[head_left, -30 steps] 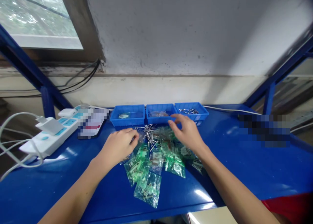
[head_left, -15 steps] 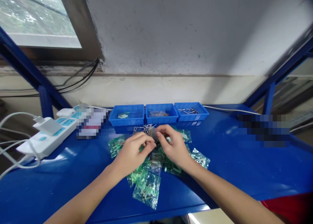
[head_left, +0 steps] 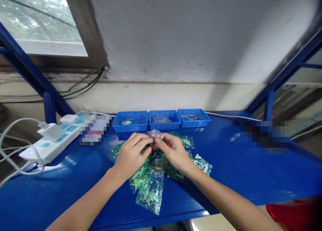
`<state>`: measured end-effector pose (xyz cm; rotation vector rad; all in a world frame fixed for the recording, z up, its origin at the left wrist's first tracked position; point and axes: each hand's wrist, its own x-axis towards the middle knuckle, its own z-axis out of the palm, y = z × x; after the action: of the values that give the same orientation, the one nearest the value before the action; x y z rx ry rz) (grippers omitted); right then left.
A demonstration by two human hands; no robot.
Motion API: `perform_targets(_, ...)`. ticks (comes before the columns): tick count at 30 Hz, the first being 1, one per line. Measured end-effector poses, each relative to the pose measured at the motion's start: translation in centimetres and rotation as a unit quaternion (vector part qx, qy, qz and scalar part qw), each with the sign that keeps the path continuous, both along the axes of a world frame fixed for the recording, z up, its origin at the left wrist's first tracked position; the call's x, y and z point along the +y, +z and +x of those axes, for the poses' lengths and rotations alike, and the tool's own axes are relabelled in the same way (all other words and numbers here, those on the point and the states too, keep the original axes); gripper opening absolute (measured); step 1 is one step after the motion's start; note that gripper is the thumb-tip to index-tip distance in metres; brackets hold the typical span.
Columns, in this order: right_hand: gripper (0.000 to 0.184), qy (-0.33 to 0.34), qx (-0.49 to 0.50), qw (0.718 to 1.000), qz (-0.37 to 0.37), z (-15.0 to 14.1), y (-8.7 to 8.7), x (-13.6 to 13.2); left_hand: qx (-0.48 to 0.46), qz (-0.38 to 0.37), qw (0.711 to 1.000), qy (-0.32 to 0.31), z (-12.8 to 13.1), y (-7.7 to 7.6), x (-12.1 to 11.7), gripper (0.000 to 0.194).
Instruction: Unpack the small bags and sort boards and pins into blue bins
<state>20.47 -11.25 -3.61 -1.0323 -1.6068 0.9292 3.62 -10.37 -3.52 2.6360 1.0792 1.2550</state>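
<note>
Above a spread of green plastic packets (head_left: pixel 150 194), my left hand (head_left: pixel 133 152) and my right hand (head_left: pixel 174 151) meet at the fingertips. Between them is a small clear plastic bag (head_left: pixel 155 133), pinched by both hands. Thin metal pins (head_left: pixel 156 151) show just beneath the fingers, and whether any are held I cannot make out. More pins lie behind the hands, mostly hidden. One clear packet (head_left: pixel 158 167) rests among the green ones, below the gap between my hands. A silvery packet (head_left: pixel 202 164) lies to the right.
Along the back stand three blue bins: the left bin (head_left: pixel 130 127) holds a green packet, the middle bin (head_left: pixel 164 125) clear bags, the right bin (head_left: pixel 195 123) metal pins. A white power strip (head_left: pixel 42 147) with cables lies left, beside a blurred phone-like object (head_left: pixel 94 132).
My fingertips have come closer together over the pile, and the clear bag now shows above them. The view has shifted slightly.
</note>
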Motion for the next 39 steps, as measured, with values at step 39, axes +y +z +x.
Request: perform_targets(39, 0.012, -0.056, 0.049, 0.997, -0.027, -1.2, -0.5, 1.1, 0.069, -0.252, 0.962, -0.073, -2.6, 0.9, -0.3, 0.024)
